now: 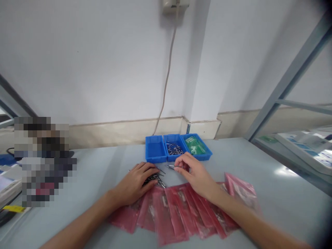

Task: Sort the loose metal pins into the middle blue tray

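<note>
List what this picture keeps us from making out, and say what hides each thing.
All in the head view:
Pile: partly under the left hand, so its parts cannot be counted.
Held part: one end is covered by the right hand.
Bags: overlapping, partly behind the right forearm; contents too blurred to identify.
Wall box: top cut off by the upper edge.
</note>
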